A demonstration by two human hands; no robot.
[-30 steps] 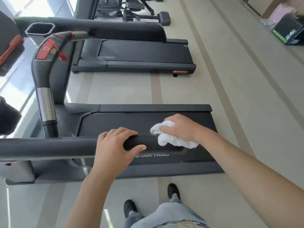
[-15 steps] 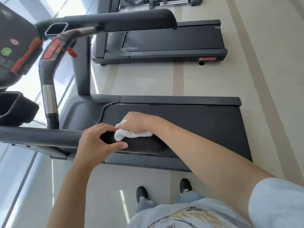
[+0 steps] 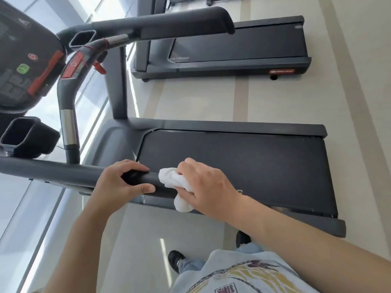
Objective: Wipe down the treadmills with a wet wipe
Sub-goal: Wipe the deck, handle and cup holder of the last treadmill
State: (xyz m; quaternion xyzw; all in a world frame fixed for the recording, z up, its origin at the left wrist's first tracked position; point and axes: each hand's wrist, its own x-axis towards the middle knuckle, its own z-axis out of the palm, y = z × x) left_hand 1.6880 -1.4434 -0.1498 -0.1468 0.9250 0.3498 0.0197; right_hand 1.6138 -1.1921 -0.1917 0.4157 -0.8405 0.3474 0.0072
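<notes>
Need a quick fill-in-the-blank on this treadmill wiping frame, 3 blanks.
1. The right hand presses a crumpled ____ wet wipe onto the near dark grey padded handrail.
2. The left hand grips that same ____.
3. The green button on the black console sits ____ the round red one.

Missing: white; handrail; below

The person wore a pale grey-white T-shirt (image 3: 243,273) with short sleeves and a printed design in yellow and dark lines across the front, plus a small red-edged label near the hem. Both forearms were bare. Below the shirt showed light blue jeans (image 3: 191,265), faded at the knees, and 2 black shoes (image 3: 175,260), 1 with pale lacing.
</notes>
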